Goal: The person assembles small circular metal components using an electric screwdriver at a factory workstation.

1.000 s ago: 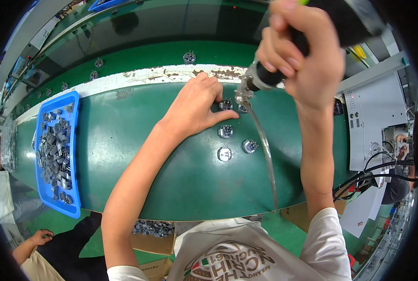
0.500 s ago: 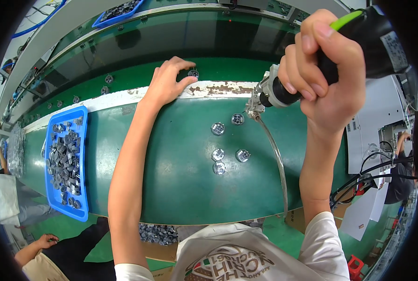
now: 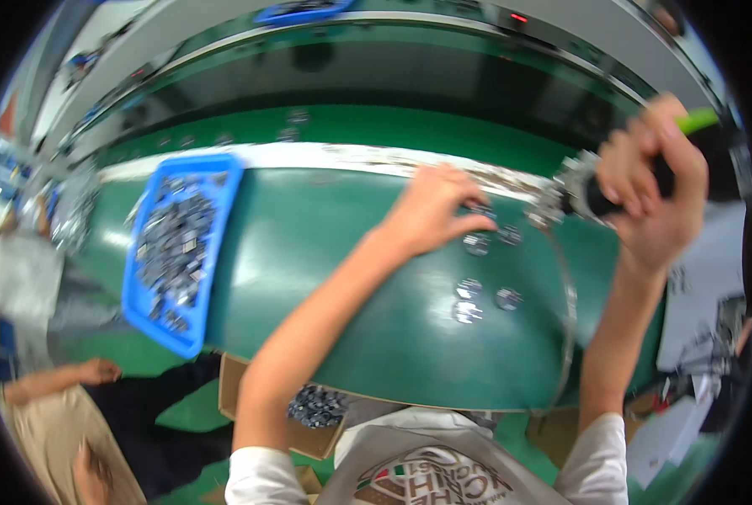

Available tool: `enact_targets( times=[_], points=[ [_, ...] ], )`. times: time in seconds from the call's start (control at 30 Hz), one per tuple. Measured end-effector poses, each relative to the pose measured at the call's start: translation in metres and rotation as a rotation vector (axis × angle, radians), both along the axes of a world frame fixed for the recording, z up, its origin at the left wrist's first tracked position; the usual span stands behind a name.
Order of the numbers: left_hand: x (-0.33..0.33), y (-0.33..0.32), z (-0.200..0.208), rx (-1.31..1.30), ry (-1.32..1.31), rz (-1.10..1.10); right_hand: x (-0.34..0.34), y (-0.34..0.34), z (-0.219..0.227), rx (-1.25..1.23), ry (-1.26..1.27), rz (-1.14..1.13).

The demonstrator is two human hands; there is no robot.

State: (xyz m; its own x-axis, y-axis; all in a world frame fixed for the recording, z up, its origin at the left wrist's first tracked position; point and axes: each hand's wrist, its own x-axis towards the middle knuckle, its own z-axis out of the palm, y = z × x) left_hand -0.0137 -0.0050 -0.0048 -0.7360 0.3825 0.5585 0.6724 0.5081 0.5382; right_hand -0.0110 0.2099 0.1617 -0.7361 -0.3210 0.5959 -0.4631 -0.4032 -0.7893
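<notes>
At the front edge of the white strip, my left hand (image 3: 431, 210) is closed on a small round metal part (image 3: 480, 212), mostly hidden by the fingers. My right hand (image 3: 658, 189) grips a black power screwdriver (image 3: 593, 199) with a green lever and a metal head (image 3: 553, 200). From that head a clear hose (image 3: 570, 337) runs down over the green worktable (image 3: 376, 337). Several similar round parts lie between the hands and nearer to me, among them one part (image 3: 477, 244) just below my left fingertips and another part (image 3: 508, 298) towards the hose.
A blue tray (image 3: 231, 189) of small dark parts stands on the left. Beyond the white strip (image 3: 309, 156), a green belt (image 3: 376, 120) carries more round parts (image 3: 288, 135). Below the table's near edge is a carton of grey parts (image 3: 317, 406). Another person's hand (image 3: 100, 370) shows at lower left.
My left hand has brought the round part from the belt across the white strip, rightward and nearer to me. The view has turned left; my right hand still holds the screwdriver.
</notes>
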Motion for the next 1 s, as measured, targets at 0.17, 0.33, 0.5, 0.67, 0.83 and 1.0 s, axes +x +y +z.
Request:
enact_targets(
  times=[0.17,0.33,0.5,0.67,0.83,1.0],
  points=[
    [0.012,-0.001,-0.01,-0.007,-0.006,0.053,-0.028,0.036,-0.033,-0.127,-0.058,0.156],
    [0.01,0.016,-0.009,0.003,-0.039,-0.028,-0.024,0.052,-0.034,-0.074,0.035,-0.062],
    [0.011,0.019,-0.008,-0.004,-0.009,-0.064,-0.025,0.049,-0.033,-0.112,-0.032,0.067],
    [0.011,0.002,-0.005,-0.08,0.023,-0.04,0.001,-0.006,-0.006,-0.007,-0.034,0.017],
    [0.009,0.011,0.005,-0.115,-0.079,-0.061,0.001,-0.008,-0.004,0.038,-0.038,-0.027],
    [0.013,0.011,0.006,-0.121,-0.11,-0.027,0.001,-0.019,-0.012,0.085,-0.05,-0.085]
  ],
)
